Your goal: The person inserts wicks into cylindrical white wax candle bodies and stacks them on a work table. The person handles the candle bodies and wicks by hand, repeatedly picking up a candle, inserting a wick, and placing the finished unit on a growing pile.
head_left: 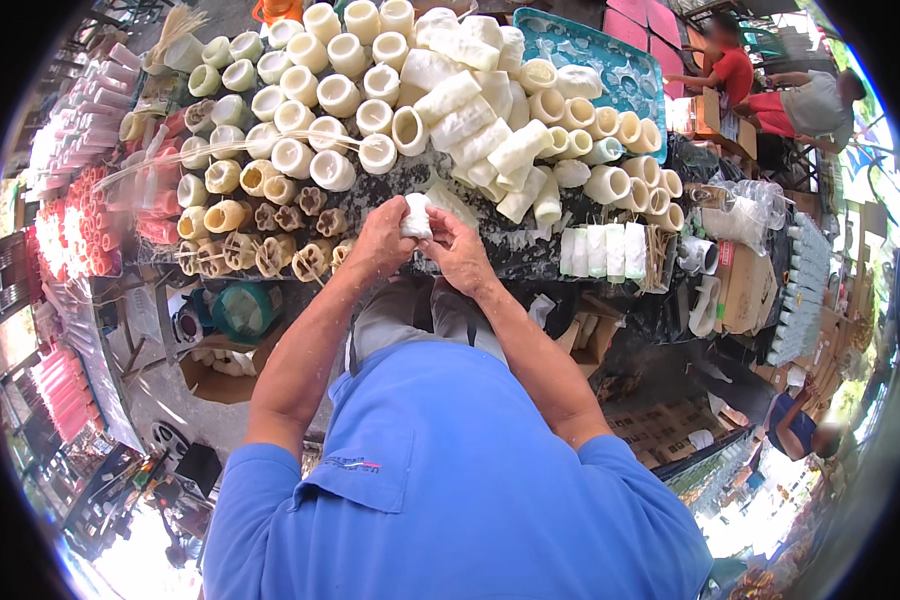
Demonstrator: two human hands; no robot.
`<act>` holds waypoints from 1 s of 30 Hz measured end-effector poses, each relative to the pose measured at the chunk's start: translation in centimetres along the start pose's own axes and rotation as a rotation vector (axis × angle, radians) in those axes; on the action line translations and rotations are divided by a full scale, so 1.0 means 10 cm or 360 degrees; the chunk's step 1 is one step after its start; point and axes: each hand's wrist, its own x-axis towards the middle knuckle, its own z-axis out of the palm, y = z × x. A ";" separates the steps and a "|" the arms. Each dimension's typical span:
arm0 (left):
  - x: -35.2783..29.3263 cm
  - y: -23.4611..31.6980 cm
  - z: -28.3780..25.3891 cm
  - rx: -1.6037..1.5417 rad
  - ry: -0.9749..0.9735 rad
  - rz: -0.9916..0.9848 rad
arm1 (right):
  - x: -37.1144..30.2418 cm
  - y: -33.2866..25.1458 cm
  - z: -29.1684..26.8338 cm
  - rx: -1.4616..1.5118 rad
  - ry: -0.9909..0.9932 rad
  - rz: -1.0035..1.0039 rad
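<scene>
Pink cylinders (pixel 80 222) stand far left; hollow cream cylinders (pixel 292 157) crowd the desk (pixel 378 188). Centrally, your left hand (pixel 385 240) and right hand (pixel 458 255), close together, pinch a small white piece (pixel 416 215) over the desk's near side. Rightward: white rolls (pixel 614 250) in a row.
</scene>
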 end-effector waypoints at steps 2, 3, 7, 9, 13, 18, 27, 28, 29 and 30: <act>0.02 0.03 -0.06 -0.0019 -0.0041 -0.0009 | 0.07 -0.01 -0.05 -0.0114 -0.0016 -0.0014; 0.02 0.03 -0.07 -0.0012 -0.0094 0.0026 | 0.10 -0.03 -0.10 -0.0245 -0.0092 0.0014; 0.02 0.00 -0.01 0.0248 0.0044 0.0181 | 0.14 -0.10 -0.16 -0.0854 -0.0144 -0.0110; 0.05 -0.02 0.05 0.0343 0.0036 0.0066 | 0.15 -0.12 -0.11 -0.1120 0.0036 -0.0328; 0.13 -0.04 0.07 0.0096 -0.0124 0.0028 | 0.22 -0.01 0.05 -0.1207 0.0434 -0.0396; 0.03 -0.05 0.01 -0.0547 -0.0074 -0.0019 | 0.26 0.01 -0.02 -0.1268 0.0598 -0.0811; 0.00 0.01 0.22 -0.2679 0.0095 -0.0905 | -0.32 -1.06 -0.41 -0.0159 0.0943 -0.1467; 0.08 0.03 0.28 -0.2784 0.0083 -0.0836 | -0.24 -0.93 -0.33 -0.0763 0.0710 -0.1262; 0.17 0.03 0.35 -0.2889 0.0058 -0.0777 | -0.09 -0.74 -0.23 -0.1238 0.0387 -0.1031; 0.29 0.03 0.44 -0.3044 -0.0046 -0.0573 | 0.05 -0.53 -0.13 -0.1805 0.0015 -0.0838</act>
